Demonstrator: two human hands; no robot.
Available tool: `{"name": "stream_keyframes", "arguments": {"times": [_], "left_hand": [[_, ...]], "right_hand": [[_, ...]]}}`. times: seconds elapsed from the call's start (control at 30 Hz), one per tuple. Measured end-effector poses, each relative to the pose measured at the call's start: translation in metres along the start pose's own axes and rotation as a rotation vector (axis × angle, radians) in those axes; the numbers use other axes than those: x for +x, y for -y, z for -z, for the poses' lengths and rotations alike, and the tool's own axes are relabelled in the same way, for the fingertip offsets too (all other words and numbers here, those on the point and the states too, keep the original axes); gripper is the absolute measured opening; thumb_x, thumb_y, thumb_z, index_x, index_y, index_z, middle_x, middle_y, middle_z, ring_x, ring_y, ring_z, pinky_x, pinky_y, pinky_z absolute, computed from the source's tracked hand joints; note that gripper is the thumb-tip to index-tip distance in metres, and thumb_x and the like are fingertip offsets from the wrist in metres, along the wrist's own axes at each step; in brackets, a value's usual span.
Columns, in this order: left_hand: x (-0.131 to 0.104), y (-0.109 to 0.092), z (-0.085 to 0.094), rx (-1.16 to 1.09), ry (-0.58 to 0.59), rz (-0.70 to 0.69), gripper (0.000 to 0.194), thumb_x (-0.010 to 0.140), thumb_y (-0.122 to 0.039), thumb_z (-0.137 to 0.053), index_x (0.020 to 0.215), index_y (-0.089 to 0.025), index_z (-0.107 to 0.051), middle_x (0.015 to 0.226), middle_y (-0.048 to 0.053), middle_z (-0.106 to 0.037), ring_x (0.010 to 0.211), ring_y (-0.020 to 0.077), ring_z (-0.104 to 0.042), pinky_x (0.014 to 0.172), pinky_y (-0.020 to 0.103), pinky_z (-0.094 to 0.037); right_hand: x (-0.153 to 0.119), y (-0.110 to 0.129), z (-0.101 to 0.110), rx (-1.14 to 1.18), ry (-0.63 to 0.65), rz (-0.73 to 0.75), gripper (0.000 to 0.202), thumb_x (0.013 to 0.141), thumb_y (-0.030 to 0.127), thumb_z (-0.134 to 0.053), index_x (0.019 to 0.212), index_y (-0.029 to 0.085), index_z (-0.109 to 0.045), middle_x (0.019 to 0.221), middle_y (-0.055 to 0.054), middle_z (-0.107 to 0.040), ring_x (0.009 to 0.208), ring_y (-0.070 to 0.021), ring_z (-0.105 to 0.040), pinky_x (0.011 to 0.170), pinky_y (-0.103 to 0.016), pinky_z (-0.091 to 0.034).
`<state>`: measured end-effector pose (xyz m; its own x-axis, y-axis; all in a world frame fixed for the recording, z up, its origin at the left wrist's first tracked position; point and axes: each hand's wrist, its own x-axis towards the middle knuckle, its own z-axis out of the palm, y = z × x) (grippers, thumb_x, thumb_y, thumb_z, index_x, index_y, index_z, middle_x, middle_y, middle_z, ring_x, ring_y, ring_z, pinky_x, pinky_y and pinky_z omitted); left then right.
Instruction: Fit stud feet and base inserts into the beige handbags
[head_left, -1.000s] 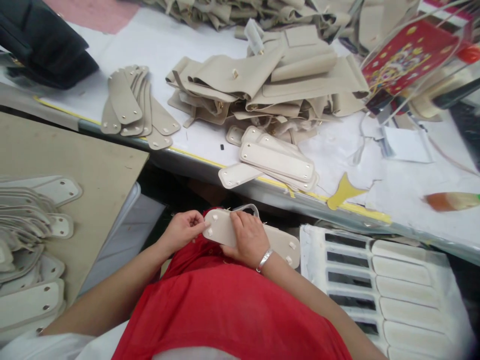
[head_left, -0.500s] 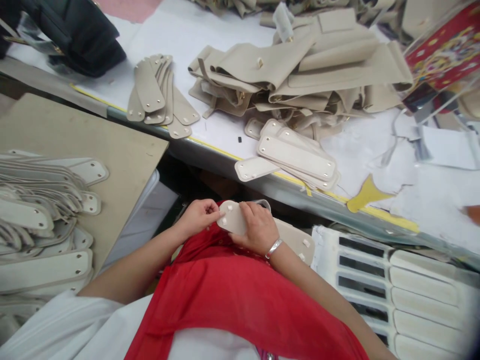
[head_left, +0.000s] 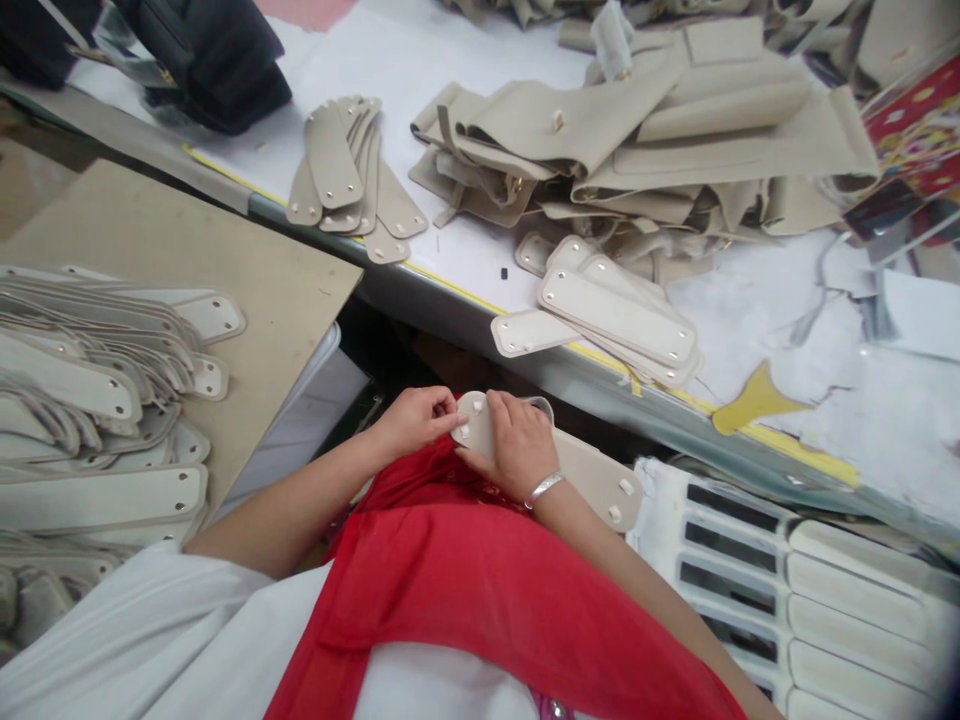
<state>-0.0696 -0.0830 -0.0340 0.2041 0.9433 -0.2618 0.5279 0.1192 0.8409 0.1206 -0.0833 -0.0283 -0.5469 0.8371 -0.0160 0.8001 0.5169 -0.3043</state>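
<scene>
A beige leather-like strap piece (head_left: 592,474) with rounded ends lies across my lap, small white bits on the fasteners at both ends. My right hand (head_left: 521,445), a silver bracelet on its wrist, is closed over it near its left end, fingers on top and thumb along the near edge. At that rounded tip, my left hand (head_left: 421,420) is closed in a pinch beside a white bit (head_left: 463,432). Whatever its fingertips hold is too small to make out. Part of a grey loop (head_left: 541,406) shows behind my right hand.
Many similar pieces are heaped on a board (head_left: 262,240) at left. On the white table (head_left: 465,300) lie a fan of pieces (head_left: 334,155), a stack (head_left: 619,305), folded beige material (head_left: 637,130) and a black bag (head_left: 217,60). A white slatted stool (head_left: 780,540) stands at right.
The camera view has shifted, so the table and board appear further right and slightly higher. Both hands keep nearly the same hold at the strap piece's left end.
</scene>
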Motion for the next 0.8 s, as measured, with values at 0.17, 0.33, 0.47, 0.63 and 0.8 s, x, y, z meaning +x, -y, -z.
{"name": "stream_keyframes", "arguments": {"times": [0.17, 0.33, 0.47, 0.63, 0.8], "left_hand": [[-0.0005, 0.0044, -0.0004, -0.086, -0.006, 0.017, 0.025, 0.073, -0.038, -0.062, 0.068, -0.014, -0.056, 0.06, -0.002, -0.055, 0.052, 0.0078, -0.046, 0.049, 0.018, -0.035], [-0.004, 0.0017, 0.0, -0.214, 0.074, 0.13, 0.027, 0.07, -0.039, -0.063, 0.064, -0.014, -0.053, 0.052, -0.004, -0.052, 0.042, 0.0071, -0.046, 0.04, 0.018, -0.033], [-0.0085, -0.0017, -0.0035, -0.243, 0.067, 0.176, 0.032, 0.072, -0.044, -0.059, 0.063, -0.014, -0.052, 0.048, -0.004, -0.052, 0.038, 0.0078, -0.047, 0.038, 0.018, -0.032], [-0.0071, -0.001, -0.0062, -0.164, 0.01, 0.143, 0.032, 0.074, -0.043, -0.058, 0.063, -0.013, -0.056, 0.053, -0.002, -0.054, 0.046, 0.0086, -0.046, 0.044, 0.019, -0.033], [-0.0036, 0.0, -0.0046, -0.145, 0.017, 0.108, 0.03, 0.074, -0.04, -0.057, 0.062, -0.013, -0.057, 0.054, -0.002, -0.051, 0.049, 0.0083, -0.041, 0.046, 0.02, -0.031]], "right_hand": [[0.0044, 0.0059, -0.0027, 0.014, 0.003, -0.019, 0.071, 0.072, 0.052, -0.056, 0.123, 0.006, -0.044, 0.114, -0.019, -0.052, 0.102, -0.0308, -0.045, 0.087, -0.041, -0.032], [0.0031, 0.0048, -0.0011, 0.007, 0.016, -0.024, 0.071, 0.073, 0.052, -0.056, 0.124, 0.006, -0.044, 0.117, -0.019, -0.051, 0.105, -0.0315, -0.045, 0.088, -0.042, -0.033], [0.0006, 0.0041, -0.0024, 0.008, -0.02, -0.018, 0.073, 0.073, 0.053, -0.057, 0.125, 0.004, -0.044, 0.118, -0.019, -0.051, 0.106, -0.0312, -0.046, 0.091, -0.042, -0.032], [0.0002, 0.0005, -0.0012, 0.036, -0.052, 0.004, 0.078, 0.072, 0.056, -0.056, 0.129, 0.005, -0.04, 0.122, -0.02, -0.051, 0.109, -0.0312, -0.045, 0.092, -0.043, -0.032], [0.0046, 0.001, 0.0011, 0.085, -0.026, -0.014, 0.072, 0.071, 0.055, -0.057, 0.123, 0.008, -0.044, 0.119, -0.017, -0.052, 0.107, -0.0295, -0.047, 0.091, -0.041, -0.033]]}}
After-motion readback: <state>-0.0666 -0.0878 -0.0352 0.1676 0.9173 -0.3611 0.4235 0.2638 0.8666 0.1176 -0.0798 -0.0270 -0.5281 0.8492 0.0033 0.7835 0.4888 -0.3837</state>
